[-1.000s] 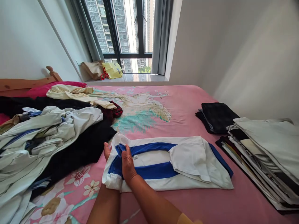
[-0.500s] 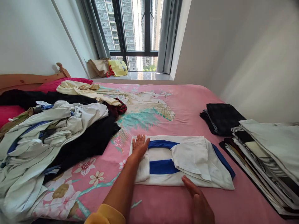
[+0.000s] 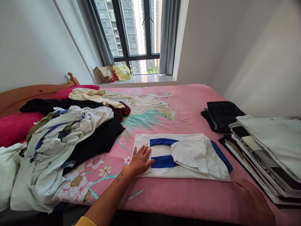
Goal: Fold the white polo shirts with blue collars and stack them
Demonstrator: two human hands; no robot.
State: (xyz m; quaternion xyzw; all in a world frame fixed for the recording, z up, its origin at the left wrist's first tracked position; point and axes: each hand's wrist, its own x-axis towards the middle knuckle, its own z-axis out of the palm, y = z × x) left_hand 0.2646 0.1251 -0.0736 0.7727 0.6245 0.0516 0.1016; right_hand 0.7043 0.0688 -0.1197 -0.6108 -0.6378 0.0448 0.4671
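Observation:
A white shirt with blue bands (image 3: 190,153) lies folded into a long flat shape on the pink bedsheet. My left hand (image 3: 140,160) rests flat on the shirt's left end, its fingers stretched out. Just off the shirt's lower right corner is my right hand (image 3: 255,202), a little blurred. Its fingers are extended and it holds nothing. Part of the shirt's left end is hidden under my left hand.
A stack of folded clothes (image 3: 265,157) stands at the right, with folded dark garments (image 3: 224,116) behind it. Crumpled clothes (image 3: 70,131) cover the left side of the bed. Bags (image 3: 122,72) sit on the window sill.
My left hand has slid toward me along the shirt's left end. My right hand has moved right, from the shirt's front edge to past its lower right corner. The view has shifted slightly.

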